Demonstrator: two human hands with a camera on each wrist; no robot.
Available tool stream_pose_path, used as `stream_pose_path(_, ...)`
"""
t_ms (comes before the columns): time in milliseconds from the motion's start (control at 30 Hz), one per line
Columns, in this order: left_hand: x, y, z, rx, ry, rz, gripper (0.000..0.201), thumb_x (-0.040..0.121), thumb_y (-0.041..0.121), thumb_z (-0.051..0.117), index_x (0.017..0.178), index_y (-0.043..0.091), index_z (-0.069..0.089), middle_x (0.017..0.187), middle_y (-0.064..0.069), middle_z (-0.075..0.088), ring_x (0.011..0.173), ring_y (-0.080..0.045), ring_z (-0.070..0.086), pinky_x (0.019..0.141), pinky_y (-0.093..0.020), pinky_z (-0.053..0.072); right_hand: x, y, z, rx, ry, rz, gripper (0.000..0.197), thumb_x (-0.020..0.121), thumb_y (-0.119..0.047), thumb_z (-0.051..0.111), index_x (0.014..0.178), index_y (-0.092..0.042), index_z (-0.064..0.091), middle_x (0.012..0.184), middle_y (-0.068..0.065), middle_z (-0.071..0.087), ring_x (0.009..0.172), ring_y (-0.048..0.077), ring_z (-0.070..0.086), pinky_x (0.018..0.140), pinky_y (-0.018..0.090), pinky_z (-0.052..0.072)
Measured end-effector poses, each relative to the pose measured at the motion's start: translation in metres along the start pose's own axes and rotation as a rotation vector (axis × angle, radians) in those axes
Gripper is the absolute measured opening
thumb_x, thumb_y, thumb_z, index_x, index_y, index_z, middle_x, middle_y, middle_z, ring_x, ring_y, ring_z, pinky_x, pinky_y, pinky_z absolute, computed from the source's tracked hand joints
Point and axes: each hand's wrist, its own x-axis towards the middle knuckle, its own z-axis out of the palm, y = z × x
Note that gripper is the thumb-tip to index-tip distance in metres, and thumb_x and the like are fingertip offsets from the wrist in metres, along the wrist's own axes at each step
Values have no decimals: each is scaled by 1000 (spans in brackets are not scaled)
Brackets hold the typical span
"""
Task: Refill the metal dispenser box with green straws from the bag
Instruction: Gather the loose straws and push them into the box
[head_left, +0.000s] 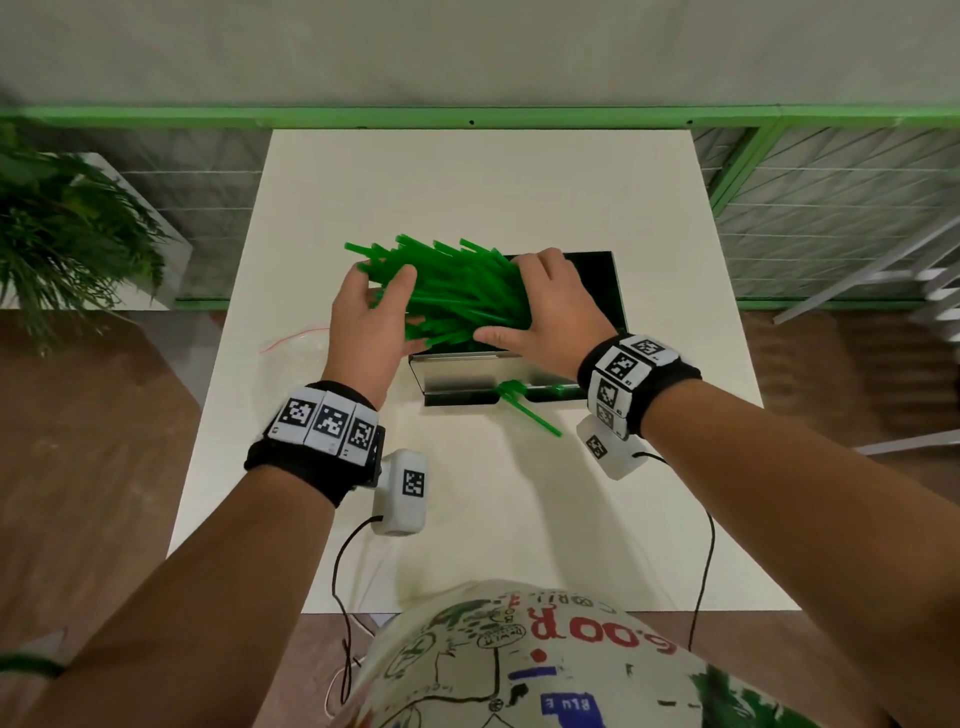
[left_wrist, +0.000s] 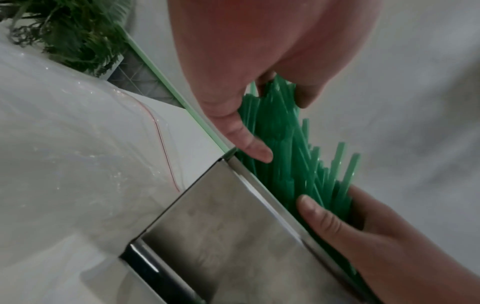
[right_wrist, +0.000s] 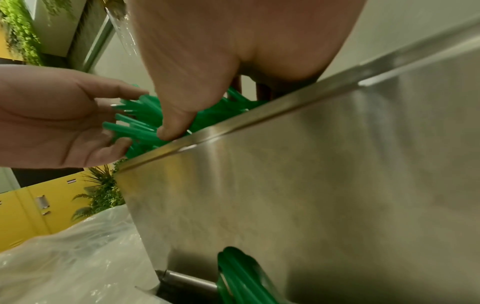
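**Two hands push a heap of straws into the box**

Near the front edge of the tabletop (head_left: 467, 545), the white top is bare. A little farther in, near the middle, stands the metal dispenser box (head_left: 467, 371). Its shiny front wall faces the person. At the bottom of that wall is a slot, and a few loose straws (head_left: 524, 408) poke out of it and lie on the tabletop.

On top of the box sits a big heap of green straws (head_left: 457, 291). They lie crosswise and messy, and many stick out past the left side of the box.

The left hand (head_left: 371, 312) is at the left end of the heap. Its fingers and thumb are loosely curved around the straw ends and touch them. The right hand (head_left: 545, 306) lies on the right part of the heap. Its fingers are spread and rather straight, and they press down on the straws. The thumb reaches along the front rim of the box.

Left of the box, toward the left edge of the tabletop, lies the clear plastic bag (head_left: 291, 345) with a thin red line at its mouth. It looks flat.

Behind the heap, the dark lid (head_left: 592, 291) of the box stands open toward the back edge.

Beyond the tabletop, a green rail (head_left: 467, 117) runs along the wall, and a leafy plant (head_left: 67, 234) sits off to the left.
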Motion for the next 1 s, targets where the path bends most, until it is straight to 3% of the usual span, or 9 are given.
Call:
stream_pose_path(67, -3, -3, -4, 74, -12, 40, 25, 101, 35, 63, 120, 20, 57, 122, -6, 66, 99, -21, 74, 67, -35, 65, 1, 0, -3, -83, 14, 7, 87, 71, -75, 67, 130, -13, 49, 123, 11, 49, 111, 30, 48, 95, 45, 48)
stream_pose_path(133, -5, -7, -7, 110, -14, 81, 34, 100, 35, 64, 130, 24, 53, 123, 0, 61, 102, -7, 71, 66, -32, 65, 2, 0, -9, -96, -47, 18, 93, 68, -80, 63, 134, -17, 48, 125, 9, 49, 114, 28, 47, 96, 43, 47)
stream_pose_path(200, -5, -9, -9, 102, -9, 106, 39, 100, 31, 66, 135, 27, 48, 118, 6, 57, 97, 8, 65, 67, -30, 65, 2, 1, -18, -31, -159, 29, 95, 69, -75, 68, 142, -21, 42, 131, 6, 45, 122, 24, 44, 101, 39, 44)
stream_pose_path(333, -4, -11, -11, 23, 16, 65, 49, 99, 29, 68, 140, 28, 40, 119, 5, 52, 106, -2, 62, 70, -28, 64, 1, 10, -35, 80, -236, 80, 84, 73, -30, 76, 147, -20, 36, 139, 6, 40, 122, 23, 46, 94, 32, 46)
stream_pose_path(400, -3, -11, -11, -24, 28, 12, 55, 97, 28, 71, 141, 26, 38, 124, 0, 51, 113, -8, 62, 73, -31, 64, 5, 13, -38, 60, -264, 120, 87, 73, -20, 75, 149, -17, 33, 142, 9, 39, 123, 25, 47, 94, 33, 48)
stream_pose_path(567, 2, -13, -1, -85, 16, -68, 43, 97, 13, 69, 127, 23, 40, 115, 2, 54, 104, -12, 66, 73, -29, 64, 24, 9, -29, -20, -392, 177, 103, 64, -21, 83, 152, -15, 29, 142, 13, 45, 124, 29, 50, 99, 39, 50)
stream_pose_path(667, 6, -12, 7, -42, -29, -87, 36, 94, 20, 72, 116, 18, 45, 114, -1, 62, 104, -18, 70, 80, -36, 65, 36, -1, -20, -62, -447, 171, 99, 60, -19, 85, 145, -17, 36, 129, 10, 52, 113, 30, 57, 91, 41, 55)
stream_pose_path(800, 7, 1, 11, 6, -43, -75, 55, 79, 35, 83, 121, 21, 50, 117, -4, 70, 107, -22, 74, 87, -48, 63, 44, -11, -12, -231, -463, 101, 96, 64, -21, 84, 147, -22, 35, 129, 13, 49, 117, 34, 51, 94, 45, 51)
stream_pose_path(1000, 11, 1, 7, -167, -42, -149, 53, 88, 20, 82, 131, 17, 51, 123, -9, 69, 102, -20, 75, 70, -38, 65, 44, -20, -11, -210, -446, 82, 78, 65, -13, 79, 133, -16, 41, 119, 15, 45, 99, 32, 54, 80, 42, 56)
